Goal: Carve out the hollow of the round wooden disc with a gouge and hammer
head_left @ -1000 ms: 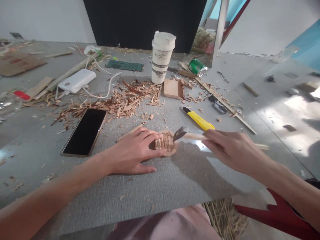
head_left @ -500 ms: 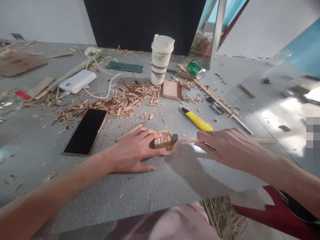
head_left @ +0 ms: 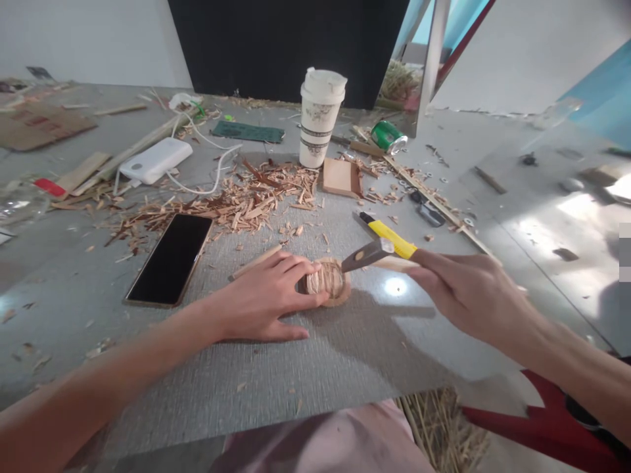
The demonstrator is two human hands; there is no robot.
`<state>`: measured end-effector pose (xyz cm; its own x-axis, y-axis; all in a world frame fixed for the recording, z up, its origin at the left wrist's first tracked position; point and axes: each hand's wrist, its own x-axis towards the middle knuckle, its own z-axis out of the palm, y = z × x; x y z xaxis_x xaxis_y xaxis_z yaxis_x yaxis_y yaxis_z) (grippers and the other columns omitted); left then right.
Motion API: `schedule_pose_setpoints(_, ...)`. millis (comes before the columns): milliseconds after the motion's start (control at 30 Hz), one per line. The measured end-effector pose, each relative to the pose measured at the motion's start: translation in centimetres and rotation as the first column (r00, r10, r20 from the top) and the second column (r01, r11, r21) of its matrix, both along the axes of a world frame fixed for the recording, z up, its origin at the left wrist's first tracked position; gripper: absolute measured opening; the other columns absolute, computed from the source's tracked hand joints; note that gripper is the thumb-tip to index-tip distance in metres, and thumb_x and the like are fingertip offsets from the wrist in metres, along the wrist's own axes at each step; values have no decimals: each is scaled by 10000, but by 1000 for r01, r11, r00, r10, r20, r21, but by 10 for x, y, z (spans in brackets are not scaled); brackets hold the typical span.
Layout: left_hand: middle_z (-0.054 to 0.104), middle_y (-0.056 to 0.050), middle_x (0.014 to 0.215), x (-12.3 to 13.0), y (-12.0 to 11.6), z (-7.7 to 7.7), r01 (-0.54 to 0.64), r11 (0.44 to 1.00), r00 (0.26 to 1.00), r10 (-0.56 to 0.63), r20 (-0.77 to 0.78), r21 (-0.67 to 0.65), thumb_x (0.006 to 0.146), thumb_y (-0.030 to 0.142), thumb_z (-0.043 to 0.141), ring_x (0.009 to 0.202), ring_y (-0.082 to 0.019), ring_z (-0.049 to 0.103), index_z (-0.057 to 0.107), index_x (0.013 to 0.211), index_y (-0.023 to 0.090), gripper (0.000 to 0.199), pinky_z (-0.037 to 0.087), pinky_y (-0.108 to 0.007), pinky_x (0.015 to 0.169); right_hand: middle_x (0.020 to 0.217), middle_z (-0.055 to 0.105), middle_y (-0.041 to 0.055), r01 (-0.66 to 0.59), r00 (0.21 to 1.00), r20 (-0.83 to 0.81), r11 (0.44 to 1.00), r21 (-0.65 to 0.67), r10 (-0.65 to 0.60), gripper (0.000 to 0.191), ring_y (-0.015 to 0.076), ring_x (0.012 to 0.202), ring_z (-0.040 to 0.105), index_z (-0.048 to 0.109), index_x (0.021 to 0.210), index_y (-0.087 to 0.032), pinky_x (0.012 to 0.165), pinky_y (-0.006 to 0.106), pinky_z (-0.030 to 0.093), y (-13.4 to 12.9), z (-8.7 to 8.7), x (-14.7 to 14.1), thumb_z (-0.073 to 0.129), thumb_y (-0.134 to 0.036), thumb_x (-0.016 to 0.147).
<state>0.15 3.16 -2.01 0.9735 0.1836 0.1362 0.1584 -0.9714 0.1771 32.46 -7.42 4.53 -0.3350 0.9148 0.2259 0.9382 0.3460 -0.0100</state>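
Observation:
A round, light-brown wooden piece (head_left: 338, 284) with pale fibrous strips across its middle lies flat on the grey table. My left hand (head_left: 269, 295) steadies its left edge, with two fingers over it and the thumb stretched out on the tabletop. In my right hand (head_left: 458, 289) is a small hammer (head_left: 367, 255), gripped by its wooden handle. The hammer's head is raised at the right rim of the piece, its narrow end pointing left and down. A thin wooden stick (head_left: 259, 259) lies behind my left hand.
A yellow utility knife (head_left: 392, 238) lies just behind the hammer. Behind are heaped wood shavings (head_left: 246, 203), a lidded paper cup (head_left: 320, 118), a cardboard tray (head_left: 341, 177) and a green can (head_left: 388, 136). To the left are a phone (head_left: 170, 259) and a white power bank (head_left: 155, 161).
My right hand has lifted the hammer off the round wooden piece, up and to the right, tilting its head. My left hand stays in place on the piece.

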Motion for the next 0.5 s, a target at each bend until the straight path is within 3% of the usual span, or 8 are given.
schedule_pose_setpoints(200, 562, -150, 1473, 1, 0, 0, -5, 1000, 1000, 5, 15, -27, 947, 587, 746, 1365, -384, 518, 606, 1463, 363, 579, 387, -584, 1137, 543, 527, -18, -23, 990, 135, 993, -119, 39, 506, 125, 421, 400, 533, 754, -232, 494, 325, 169, -2, 2, -2, 362, -512, 1140)
schedule_pose_setpoints(367, 543, -172, 1503, 0, -2, -2, -6, 1000, 999, 7, 46, -21, 948, 595, 744, 1356, -390, 519, 653, 1417, 308, 558, 389, -586, 1144, 523, 354, -58, 59, 992, -112, 998, 31, -56, 439, 115, 423, 358, 514, 797, -243, 479, 303, 248, -3, 8, -2, 373, -469, 1146)
schedule_pose_setpoints(500, 552, -183, 1451, -1, -10, -4, -69, 997, 996, 67, 50, 38, 963, 624, 712, 1319, -399, 515, 640, 1427, 302, 569, 403, -592, 1127, 540, 336, -58, 143, 986, -83, 989, -47, -146, 421, 121, 446, 336, 402, 762, -255, 492, 309, 248, -3, 4, 5, 412, -464, 1127)
